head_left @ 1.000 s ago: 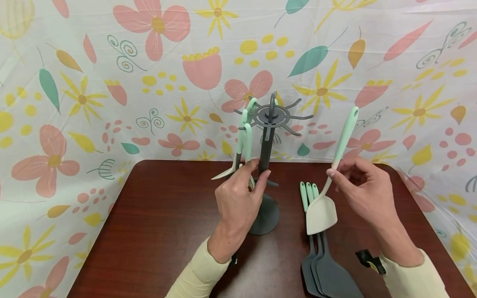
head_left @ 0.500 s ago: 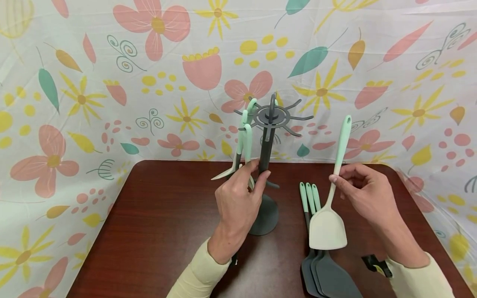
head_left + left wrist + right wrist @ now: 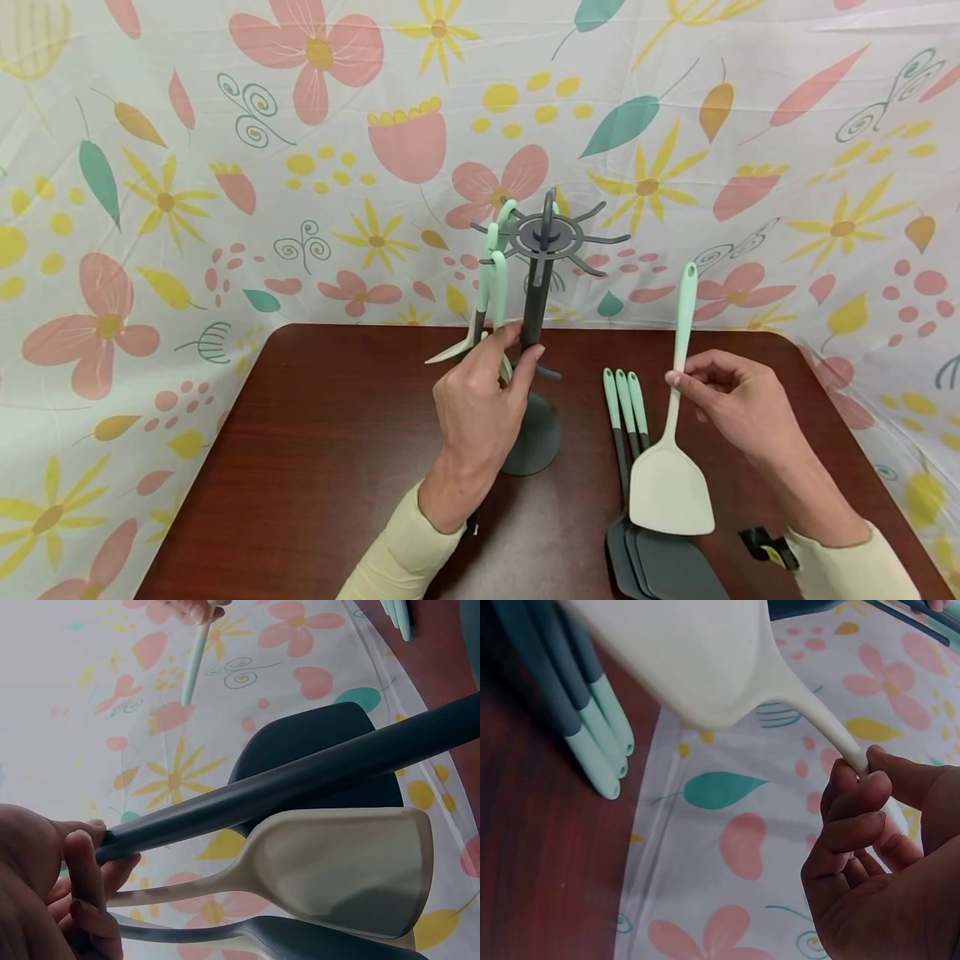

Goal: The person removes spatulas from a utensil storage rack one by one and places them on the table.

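Note:
My right hand (image 3: 738,408) pinches a cream spatula (image 3: 671,487) with a mint handle at its neck, handle end up and blade down. Its blade hangs over several grey spatulas (image 3: 675,567) stacked on the table; whether it touches them I cannot tell. With thumb and fingers, my left hand (image 3: 480,408) grips the dark post of a utensil stand (image 3: 536,300) topped by a ring of hooks. Mint-handled utensils (image 3: 498,287) hang on its left side, partly behind that hand. In the left wrist view, a cream turner (image 3: 337,870) and dark utensils hang beside the post.
The stand's round base (image 3: 534,437) rests on the brown table (image 3: 315,442). Several hooks (image 3: 603,238) on the stand's right side bear nothing. A flower-printed cloth (image 3: 360,167) hangs behind the table's back edge. A black strap piece (image 3: 768,548) sits at the right cuff.
My right hand has moved slightly down and right with the cream spatula, which has turned more upright, its blade now lower over the grey stack. The left hand and stand have stayed put.

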Motion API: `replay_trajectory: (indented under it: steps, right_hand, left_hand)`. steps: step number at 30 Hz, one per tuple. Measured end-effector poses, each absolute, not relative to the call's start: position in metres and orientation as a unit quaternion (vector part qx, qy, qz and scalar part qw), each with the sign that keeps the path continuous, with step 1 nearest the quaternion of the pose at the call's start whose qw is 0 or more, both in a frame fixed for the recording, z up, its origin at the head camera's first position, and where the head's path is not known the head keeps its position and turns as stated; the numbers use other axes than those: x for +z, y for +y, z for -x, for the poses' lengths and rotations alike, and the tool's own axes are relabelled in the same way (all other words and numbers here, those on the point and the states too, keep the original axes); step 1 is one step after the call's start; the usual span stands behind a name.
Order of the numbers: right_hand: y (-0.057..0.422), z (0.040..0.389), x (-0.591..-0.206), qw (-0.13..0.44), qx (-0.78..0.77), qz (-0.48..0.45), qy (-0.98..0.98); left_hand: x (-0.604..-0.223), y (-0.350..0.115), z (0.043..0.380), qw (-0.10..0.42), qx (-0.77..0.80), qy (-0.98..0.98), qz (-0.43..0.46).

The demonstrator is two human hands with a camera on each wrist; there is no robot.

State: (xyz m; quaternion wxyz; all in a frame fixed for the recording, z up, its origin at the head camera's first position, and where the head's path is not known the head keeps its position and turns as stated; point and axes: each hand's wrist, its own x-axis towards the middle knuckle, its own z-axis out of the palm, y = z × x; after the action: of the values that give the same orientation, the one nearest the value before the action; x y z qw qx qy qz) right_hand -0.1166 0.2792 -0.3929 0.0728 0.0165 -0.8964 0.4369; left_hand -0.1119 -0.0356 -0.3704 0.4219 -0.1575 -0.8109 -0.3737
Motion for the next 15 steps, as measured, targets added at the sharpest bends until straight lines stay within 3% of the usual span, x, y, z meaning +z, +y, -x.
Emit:
replay_trajectory:
  steps: [15]
  right_hand:
    - [0.298,0.118,-0.413,0.011,0.422,0.004,-0.907]
  left_hand:
    - [-0.371,-0.035,0.112,0.422,-0.373,-0.812,0.154]
